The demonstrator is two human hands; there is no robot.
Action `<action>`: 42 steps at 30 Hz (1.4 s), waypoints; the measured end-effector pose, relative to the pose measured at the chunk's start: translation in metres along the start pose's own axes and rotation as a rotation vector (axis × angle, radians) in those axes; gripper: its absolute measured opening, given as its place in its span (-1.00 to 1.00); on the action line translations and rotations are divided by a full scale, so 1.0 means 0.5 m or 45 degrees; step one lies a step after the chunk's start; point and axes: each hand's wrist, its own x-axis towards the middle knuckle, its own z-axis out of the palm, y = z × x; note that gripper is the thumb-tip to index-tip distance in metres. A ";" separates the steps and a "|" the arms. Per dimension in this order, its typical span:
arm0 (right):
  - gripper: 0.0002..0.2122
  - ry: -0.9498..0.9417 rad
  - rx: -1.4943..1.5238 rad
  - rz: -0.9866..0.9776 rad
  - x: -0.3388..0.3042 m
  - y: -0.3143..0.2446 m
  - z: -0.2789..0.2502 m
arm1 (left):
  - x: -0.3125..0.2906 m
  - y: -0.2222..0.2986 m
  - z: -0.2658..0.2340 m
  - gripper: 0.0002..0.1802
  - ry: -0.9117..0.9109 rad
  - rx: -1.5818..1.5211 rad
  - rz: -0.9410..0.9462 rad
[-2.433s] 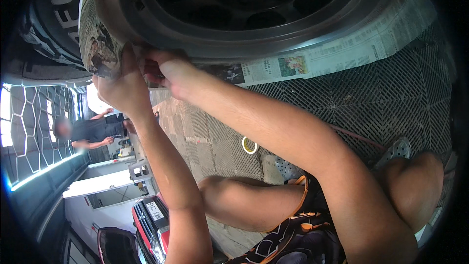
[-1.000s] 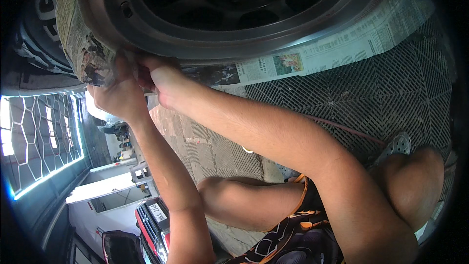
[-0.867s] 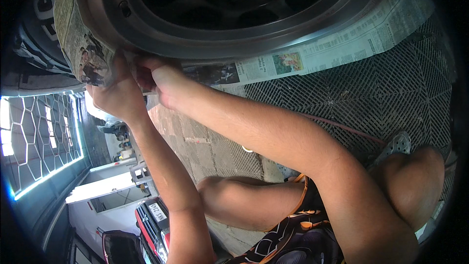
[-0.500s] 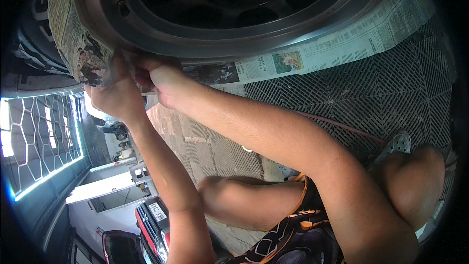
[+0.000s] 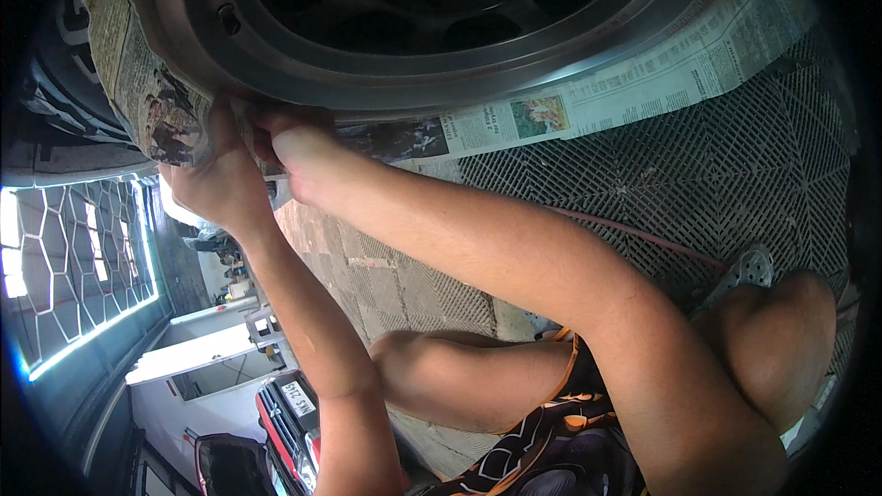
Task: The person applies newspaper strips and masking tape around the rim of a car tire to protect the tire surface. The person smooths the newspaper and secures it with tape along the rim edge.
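Note:
A dark wheel with a grey rim (image 5: 404, 73) fills the upper part of the view. Sheets of newspaper (image 5: 643, 101) run around the rim's outer edge and cover what lies behind it. At the lower left of the rim, my left hand (image 5: 220, 179) grips the newspaper, its thumb in front and its other fingers mostly hidden behind the sheet. Just right of it, in shadow under the rim, my right hand (image 5: 303, 142) has its fingers curled in against the newspaper's edge. The tips of those fingers are hard to see.
Grey grid floor tiles (image 5: 643, 174) lie below the wheel, with a thin reddish hose (image 5: 643, 234) across them. My bent knees and a grey clog (image 5: 749, 271) are close below. Another tyre (image 5: 73, 46) shows at far left. Parked cars, including a red one (image 5: 285, 422), stand at lower left.
My right wrist has shifted very slightly left. My left hand stays on the newspaper, and the wheel appears still.

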 end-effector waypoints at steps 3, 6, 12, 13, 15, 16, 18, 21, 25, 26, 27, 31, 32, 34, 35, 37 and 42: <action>-0.93 0.046 -0.021 0.003 0.004 0.004 0.003 | -0.003 0.004 -0.005 -0.62 -0.047 0.122 -0.087; -0.91 0.050 -0.024 -0.012 0.001 0.005 0.006 | -0.009 0.007 -0.010 -0.63 -0.063 0.199 0.008; -0.83 0.149 -0.132 -0.069 -0.010 0.004 0.019 | -0.012 0.003 -0.009 -0.68 -0.047 0.169 -0.033; -0.81 0.169 -0.148 -0.090 -0.010 0.004 0.018 | -0.012 0.002 -0.009 -0.68 -0.055 0.161 0.004; -0.80 0.162 -0.504 -0.162 -0.008 0.001 0.008 | -0.009 0.001 -0.013 -0.67 -0.056 0.155 0.067; -0.79 0.158 -0.682 -0.198 -0.005 -0.001 0.001 | -0.008 0.001 -0.016 -0.68 -0.084 0.171 0.050; -0.78 0.164 -0.852 -0.373 -0.003 -0.002 -0.012 | -0.003 0.001 -0.024 -0.72 -0.103 0.192 0.060; -0.78 0.151 -1.032 -0.456 -0.001 0.002 -0.013 | 0.007 0.001 -0.044 -0.75 -0.238 -0.035 -0.283; -0.81 0.322 -0.111 0.034 -0.001 0.024 0.030 | 0.007 0.005 -0.055 -0.75 -0.297 -0.046 -0.303; -0.82 0.299 -0.025 -0.001 0.000 0.028 0.036 | 0.003 0.005 -0.053 -0.75 -0.291 0.037 -0.259; -0.83 0.280 0.049 0.067 0.001 0.032 0.041 | 0.000 0.006 -0.049 -0.76 -0.286 0.119 -0.213; -0.86 0.300 -0.037 0.044 0.014 0.033 0.029 | -0.015 0.001 -0.030 -0.77 -0.188 0.088 -0.150; -0.85 0.272 -0.121 0.032 0.017 0.030 0.021 | -0.018 -0.002 -0.027 -0.77 -0.173 0.148 -0.095; -0.85 0.169 -0.359 -0.057 0.023 0.019 0.006 | -0.021 -0.009 -0.019 -0.77 -0.138 0.230 -0.010; -0.85 0.141 -0.416 -0.120 0.023 0.013 0.000 | -0.023 -0.011 -0.015 -0.76 -0.120 0.253 0.019; -0.84 0.163 -0.547 -0.137 0.018 0.002 -0.008 | -0.024 -0.016 -0.010 -0.76 -0.108 0.280 0.017; -0.77 0.059 -1.076 -0.860 -0.027 0.001 -0.029 | -0.017 -0.013 -0.021 -0.75 -0.231 0.187 -0.133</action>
